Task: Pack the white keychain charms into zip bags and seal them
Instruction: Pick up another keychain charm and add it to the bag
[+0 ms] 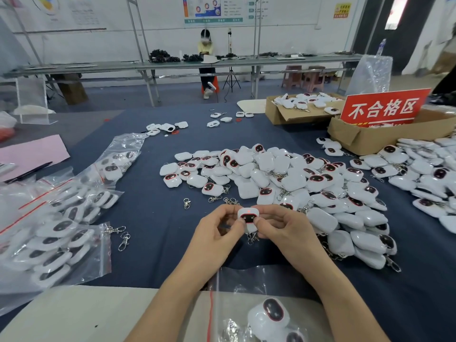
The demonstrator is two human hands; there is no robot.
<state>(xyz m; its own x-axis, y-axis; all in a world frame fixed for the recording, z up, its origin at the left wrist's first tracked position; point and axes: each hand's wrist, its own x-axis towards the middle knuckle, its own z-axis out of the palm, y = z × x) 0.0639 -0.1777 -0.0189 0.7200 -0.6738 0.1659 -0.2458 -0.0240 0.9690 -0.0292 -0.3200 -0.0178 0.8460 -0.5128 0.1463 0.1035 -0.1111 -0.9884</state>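
Observation:
Both hands hold one white keychain charm (pixel 248 216) with a dark, red-rimmed face above the blue cloth. My left hand (pixel 217 230) pinches its left side and my right hand (pixel 281 228) pinches its right side; its metal clasp hangs below between the palms. A large heap of loose white charms (pixel 296 183) lies just beyond and to the right. Near my body lies a clear zip bag (pixel 246 302) with a red seal strip, holding at least two charms (pixel 270 314). Filled zip bags (pixel 56 233) are stacked at the left.
Two cardboard boxes stand at the back right, one with charms (pixel 283 112) and one (pixel 385 134) with a red sign (pixel 383 107). Loose metal clasps (pixel 121 234) lie left of my hands. A pink sheet (pixel 32 154) is at far left. A seated person (pixel 206 60) is behind a far table.

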